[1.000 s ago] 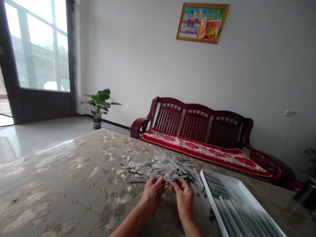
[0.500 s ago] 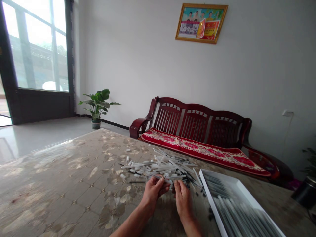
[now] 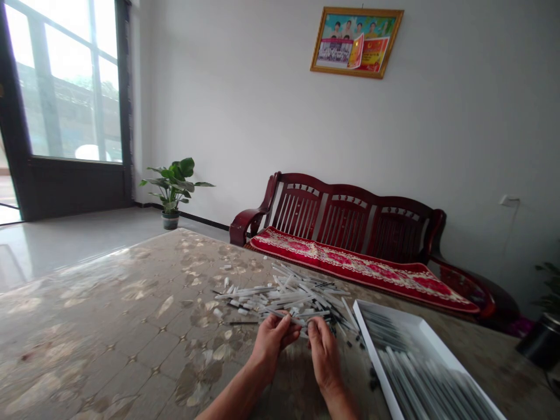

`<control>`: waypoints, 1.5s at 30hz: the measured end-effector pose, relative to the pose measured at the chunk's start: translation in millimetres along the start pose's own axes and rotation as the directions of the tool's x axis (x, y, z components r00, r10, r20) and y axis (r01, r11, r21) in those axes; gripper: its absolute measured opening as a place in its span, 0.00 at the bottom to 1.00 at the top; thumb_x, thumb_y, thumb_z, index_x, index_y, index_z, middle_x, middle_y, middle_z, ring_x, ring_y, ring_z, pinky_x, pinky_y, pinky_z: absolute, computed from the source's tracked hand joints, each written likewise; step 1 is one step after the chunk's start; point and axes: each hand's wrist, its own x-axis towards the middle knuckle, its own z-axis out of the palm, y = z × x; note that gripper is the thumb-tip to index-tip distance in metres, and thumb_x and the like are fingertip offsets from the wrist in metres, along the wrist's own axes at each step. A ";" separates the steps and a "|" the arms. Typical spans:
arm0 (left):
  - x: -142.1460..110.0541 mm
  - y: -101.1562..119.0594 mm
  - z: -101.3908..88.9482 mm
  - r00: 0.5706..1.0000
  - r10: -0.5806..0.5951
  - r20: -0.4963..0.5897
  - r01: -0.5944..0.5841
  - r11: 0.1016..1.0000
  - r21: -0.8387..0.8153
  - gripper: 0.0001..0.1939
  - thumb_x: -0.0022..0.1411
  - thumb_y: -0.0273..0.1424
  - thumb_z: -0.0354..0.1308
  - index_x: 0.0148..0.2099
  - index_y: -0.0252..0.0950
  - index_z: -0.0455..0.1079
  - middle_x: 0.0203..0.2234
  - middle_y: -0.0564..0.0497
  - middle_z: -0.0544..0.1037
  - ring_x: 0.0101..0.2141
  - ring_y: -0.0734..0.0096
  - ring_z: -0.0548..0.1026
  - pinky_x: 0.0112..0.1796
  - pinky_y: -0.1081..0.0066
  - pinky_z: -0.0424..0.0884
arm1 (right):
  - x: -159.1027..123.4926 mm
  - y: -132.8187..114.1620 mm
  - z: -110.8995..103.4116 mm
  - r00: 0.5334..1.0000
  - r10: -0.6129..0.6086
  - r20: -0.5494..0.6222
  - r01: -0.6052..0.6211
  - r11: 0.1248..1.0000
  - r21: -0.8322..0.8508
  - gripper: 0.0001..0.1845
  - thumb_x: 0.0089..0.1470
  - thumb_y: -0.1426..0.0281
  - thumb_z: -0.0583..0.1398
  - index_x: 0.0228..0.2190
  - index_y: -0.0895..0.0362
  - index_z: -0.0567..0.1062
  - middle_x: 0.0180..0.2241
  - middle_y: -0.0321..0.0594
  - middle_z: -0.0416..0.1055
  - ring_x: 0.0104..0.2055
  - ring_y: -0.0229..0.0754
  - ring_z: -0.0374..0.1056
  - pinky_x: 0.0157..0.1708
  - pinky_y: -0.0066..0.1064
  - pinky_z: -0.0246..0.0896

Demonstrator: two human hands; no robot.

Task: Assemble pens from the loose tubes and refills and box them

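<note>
Head view: patterned table (image 3: 144, 318), pale tubes (image 3: 284, 294) heaped centrally, white tray (image 3: 374, 353) near right. Left hand (image 3: 272, 341) clamped on a slim tube (image 3: 295, 320) at the heap's near side; right hand (image 3: 324, 353) by its right end, grip cannot be told. Beyond: red-covered settee (image 3: 343, 191), potted plant (image 3: 175, 181) far left.

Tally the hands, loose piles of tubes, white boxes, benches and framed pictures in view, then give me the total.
Hands: 2 (left hand, right hand)
Loose pile of tubes: 1
White box: 1
Bench: 1
Framed picture: 1
Total: 6
</note>
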 end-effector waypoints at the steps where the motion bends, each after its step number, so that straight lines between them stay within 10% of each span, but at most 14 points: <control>1: -0.3 0.1 0.0 1.000 0.002 0.005 -0.002 1.000 0.000 0.12 0.50 0.26 0.71 0.32 0.33 0.69 0.23 0.50 0.80 0.25 0.69 0.81 0.29 0.74 0.78 | 0.1 -0.2 0.3 1.000 -0.014 -0.003 0.014 1.000 -0.001 0.23 0.56 0.47 0.54 0.26 0.51 0.73 0.22 0.35 0.72 0.25 0.42 0.66 0.25 0.30 0.58; 39: -0.2 -4.3 -3.4 0.999 0.043 0.000 -0.043 0.998 0.056 0.21 0.40 0.36 0.76 0.32 0.34 0.69 0.24 0.49 0.81 0.27 0.69 0.80 0.29 0.74 0.77 | -1.5 -8.5 3.5 0.998 0.064 0.018 -0.066 0.992 0.109 0.25 0.53 0.45 0.56 0.21 0.53 0.68 0.17 0.31 0.64 0.21 0.38 0.60 0.22 0.28 0.55; 45: -7.3 -3.8 -4.7 0.966 0.200 0.165 -0.227 0.959 0.168 0.24 0.42 0.44 0.73 0.35 0.34 0.70 0.25 0.51 0.81 0.27 0.67 0.80 0.30 0.70 0.77 | -4.8 -21.1 14.1 0.948 0.311 0.059 -0.312 0.886 0.343 0.27 0.49 0.43 0.56 0.17 0.52 0.62 0.13 0.27 0.53 0.14 0.33 0.48 0.13 0.27 0.43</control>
